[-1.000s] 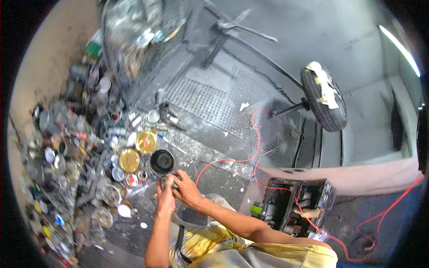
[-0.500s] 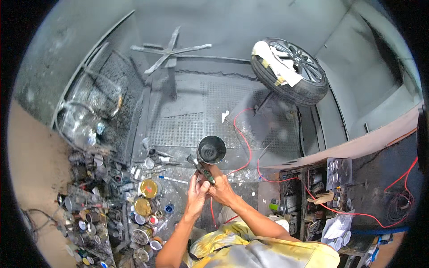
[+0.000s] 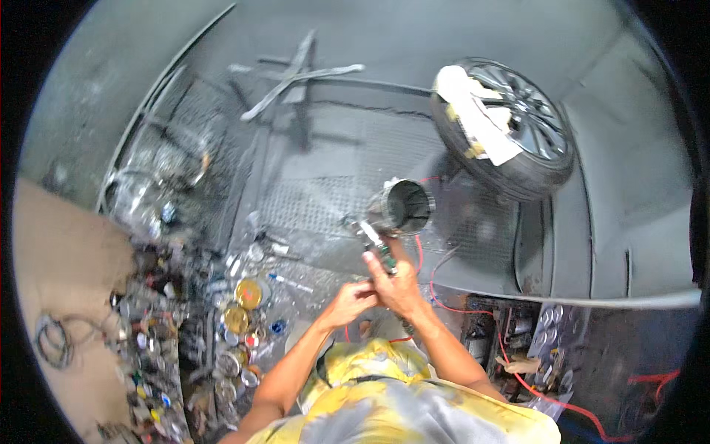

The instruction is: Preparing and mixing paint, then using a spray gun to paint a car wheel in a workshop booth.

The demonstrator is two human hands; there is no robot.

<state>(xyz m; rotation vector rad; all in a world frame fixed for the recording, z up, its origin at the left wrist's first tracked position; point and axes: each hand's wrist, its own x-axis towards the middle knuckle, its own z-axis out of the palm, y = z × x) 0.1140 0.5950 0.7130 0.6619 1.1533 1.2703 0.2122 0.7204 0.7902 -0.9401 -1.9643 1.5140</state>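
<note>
In the middle, my right hand (image 3: 400, 285) grips a spray gun (image 3: 376, 243) with an open dark cup (image 3: 408, 206) joined to it. The cup is tilted, its mouth turned toward me and its inside dark. A faint pale mist fans out from the nozzle over the floor, up and to the left. Just below the gun, my left hand (image 3: 349, 303) is closed against the heel of my right hand, its fingertips partly hidden. Beyond them to the right, a wheel (image 3: 529, 111) with a black rim is raised on a stand, white masking paper (image 3: 477, 126) on its tyre.
A grey cross-shaped stand (image 3: 296, 76) rises at the back left. Crowded paint cans (image 3: 248, 294) and jars fill the lower left. A red hose (image 3: 462, 309) runs across the floor to a shelf (image 3: 510, 333) at the right. Grey walls enclose the far side.
Both hands have moved forward and right with the spray gun, and the cup has tilted. My left hand has slipped back off the gun's body. A pale mist now shows at the nozzle.
</note>
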